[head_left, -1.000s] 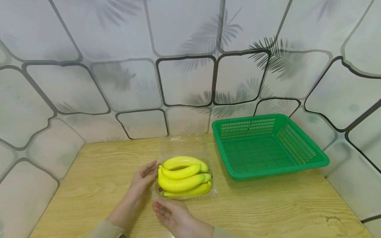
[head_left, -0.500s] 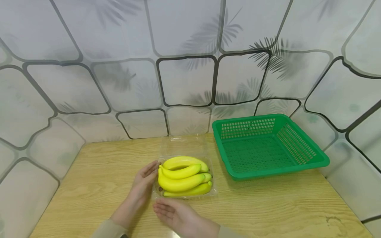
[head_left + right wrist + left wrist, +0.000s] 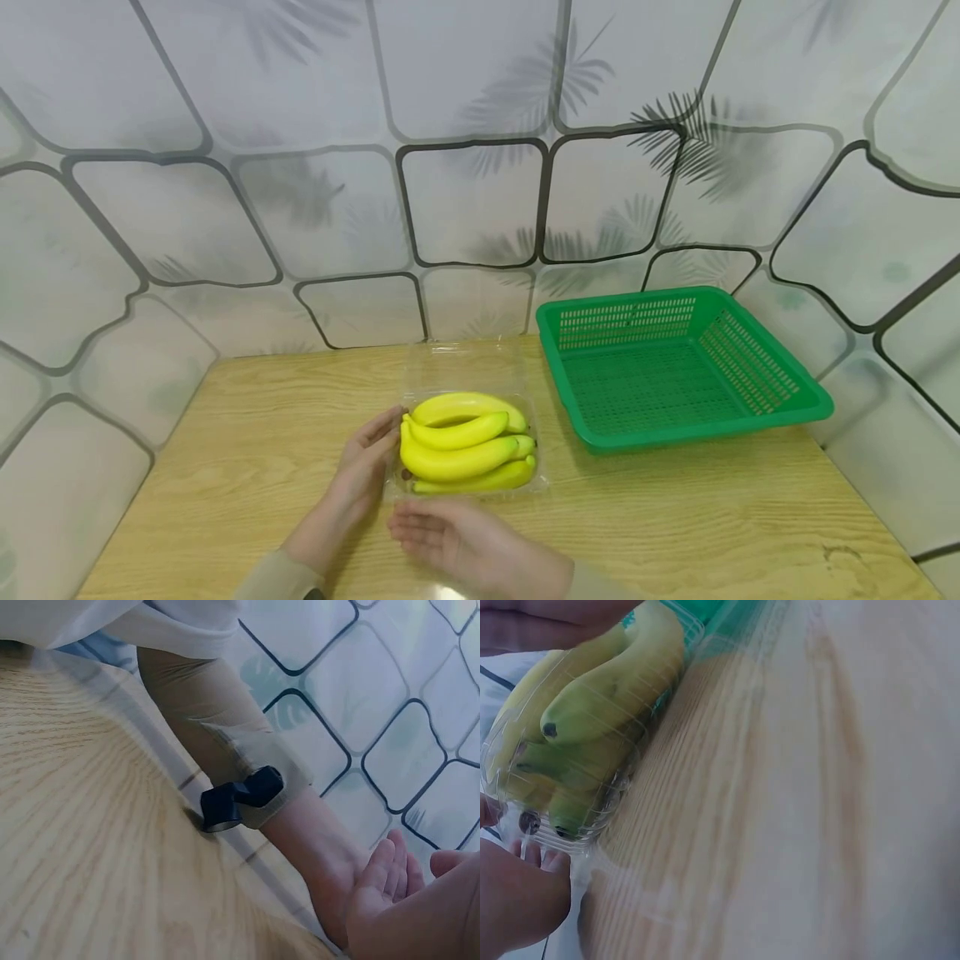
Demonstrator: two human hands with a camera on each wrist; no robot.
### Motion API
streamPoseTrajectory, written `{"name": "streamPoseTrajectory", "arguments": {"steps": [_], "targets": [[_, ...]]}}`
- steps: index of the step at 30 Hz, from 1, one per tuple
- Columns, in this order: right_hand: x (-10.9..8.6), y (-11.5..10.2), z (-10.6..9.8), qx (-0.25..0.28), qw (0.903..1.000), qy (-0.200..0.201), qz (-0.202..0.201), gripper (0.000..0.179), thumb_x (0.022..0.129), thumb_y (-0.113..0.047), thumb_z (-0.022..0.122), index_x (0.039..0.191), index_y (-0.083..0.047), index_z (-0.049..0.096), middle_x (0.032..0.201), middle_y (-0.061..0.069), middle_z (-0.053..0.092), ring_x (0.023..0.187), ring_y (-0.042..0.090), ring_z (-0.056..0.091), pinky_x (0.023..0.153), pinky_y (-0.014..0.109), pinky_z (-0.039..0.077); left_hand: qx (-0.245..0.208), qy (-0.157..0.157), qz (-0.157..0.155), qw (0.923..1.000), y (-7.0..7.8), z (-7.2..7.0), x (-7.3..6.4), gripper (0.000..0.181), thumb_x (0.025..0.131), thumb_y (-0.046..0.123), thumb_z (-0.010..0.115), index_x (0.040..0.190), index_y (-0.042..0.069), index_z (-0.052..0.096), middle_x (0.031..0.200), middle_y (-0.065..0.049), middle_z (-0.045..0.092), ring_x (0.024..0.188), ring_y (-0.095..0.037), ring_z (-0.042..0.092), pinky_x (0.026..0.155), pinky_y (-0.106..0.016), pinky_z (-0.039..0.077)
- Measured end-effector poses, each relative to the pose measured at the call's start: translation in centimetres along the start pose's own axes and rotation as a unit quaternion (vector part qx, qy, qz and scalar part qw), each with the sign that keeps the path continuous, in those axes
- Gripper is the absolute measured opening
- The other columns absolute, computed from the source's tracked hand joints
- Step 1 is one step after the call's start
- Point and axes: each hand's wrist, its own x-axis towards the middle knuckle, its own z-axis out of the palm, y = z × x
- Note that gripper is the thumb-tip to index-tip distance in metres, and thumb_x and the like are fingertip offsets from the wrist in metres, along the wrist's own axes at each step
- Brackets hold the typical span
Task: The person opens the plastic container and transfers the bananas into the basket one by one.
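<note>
In the head view, a clear plastic clamshell box [image 3: 465,367] stands on the wooden table with its lid folded back toward the wall. Several yellow bananas [image 3: 465,460] with greenish ends lie in its base. My left hand [image 3: 360,467] is at the box's left side, fingers extended along the wall; in the left wrist view its fingertips [image 3: 553,860] are right at the box's end. My right hand [image 3: 457,537] is just in front of the near edge, fingers loosely bent and pointing left, holding nothing. In the right wrist view, my right hand [image 3: 386,907] hides my left hand.
A green perforated plastic basket [image 3: 675,383] stands right of the box, close to the back wall. The wooden table [image 3: 247,433] meets patterned walls [image 3: 472,200] at the back and sides. A black wrist device [image 3: 240,796] sits on my left cuff.
My right hand has slid slightly right along the box's near edge, its fingers turned a little more to the left. The left hand, box and bananas stay put.
</note>
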Motion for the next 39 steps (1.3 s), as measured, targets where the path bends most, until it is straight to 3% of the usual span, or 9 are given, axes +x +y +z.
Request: {"name": "streamPoseTrajectory", "arguments": {"steps": [9,15,23,26,29,33,39], "targets": [[-0.3,-2.3,0.1,-0.010,0.9987,-0.048,-0.014,0.024,0.107,-0.012,0.054,0.121,-0.002,0.072,0.104,-0.001,0.080,0.102,0.009,0.076,0.104,0.026,0.061,0.006,-0.026,0.011,0.9996,0.1,-0.4,-0.2,0.061,0.110,0.009,0.051,0.163,-0.005,0.027,0.172,-0.024,0.028,0.161,-0.034,0.025,0.139,-0.051,0.013],[-0.3,-4.1,-0.2,-0.023,0.9964,-0.073,-0.037,0.032,0.108,-0.009,0.053,0.132,0.008,0.066,0.106,0.001,0.081,0.104,0.011,0.076,0.104,0.026,0.061,0.003,-0.028,0.013,0.9995,0.0,-0.5,0.0,0.060,0.110,0.009,0.051,0.163,-0.005,0.028,0.173,-0.023,0.029,0.161,-0.033,0.026,0.138,-0.049,0.015],[-0.1,-6.8,-0.5,-0.039,0.9951,-0.064,-0.065,0.022,0.108,-0.007,0.053,0.116,-0.004,0.074,0.105,0.001,0.081,0.102,0.011,0.077,0.100,0.025,0.063,0.015,-0.012,0.005,0.9998,0.0,-0.5,0.2,0.058,0.109,0.007,0.051,0.162,-0.004,0.031,0.172,-0.020,0.033,0.158,-0.025,0.033,0.131,-0.031,0.030],[-0.2,-7.7,-0.7,-0.061,0.9933,-0.053,-0.083,0.022,0.108,-0.005,0.054,0.117,-0.003,0.074,0.105,-0.001,0.080,0.101,0.010,0.076,0.097,0.024,0.064,0.011,-0.012,0.007,0.9998,0.0,-0.5,0.2,0.058,0.109,0.005,0.050,0.162,-0.006,0.030,0.172,-0.022,0.032,0.159,-0.028,0.030,0.133,-0.034,0.028],[-0.2,-8.3,-0.8,-0.102,0.9889,-0.035,-0.103,0.026,0.106,-0.005,0.057,0.126,0.006,0.070,0.106,-0.002,0.081,0.101,0.009,0.076,0.097,0.024,0.064,0.004,-0.016,0.008,0.9998,0.0,-0.5,0.2,0.058,0.109,0.003,0.049,0.162,-0.007,0.029,0.172,-0.023,0.030,0.161,-0.030,0.027,0.137,-0.042,0.020],[-0.1,-9.0,-1.0,-0.156,0.9798,-0.015,-0.124,0.038,0.104,-0.004,0.061,0.136,0.016,0.060,0.111,0.001,0.081,0.102,0.009,0.076,0.098,0.025,0.063,-0.001,-0.015,0.008,0.9999,0.0,-0.4,0.2,0.058,0.108,0.002,0.048,0.162,-0.007,0.029,0.171,-0.025,0.030,0.161,-0.032,0.026,0.138,-0.044,0.017],[0.2,-9.6,-1.2,-0.217,0.9645,0.014,-0.151,0.040,0.101,-0.005,0.067,0.135,0.016,0.061,0.119,0.009,0.080,0.103,0.009,0.076,0.102,0.030,0.063,-0.001,-0.017,0.005,0.9998,-0.1,-0.5,0.3,0.058,0.108,0.003,0.049,0.162,-0.006,0.029,0.171,-0.024,0.030,0.161,-0.031,0.026,0.138,-0.045,0.016]]}}
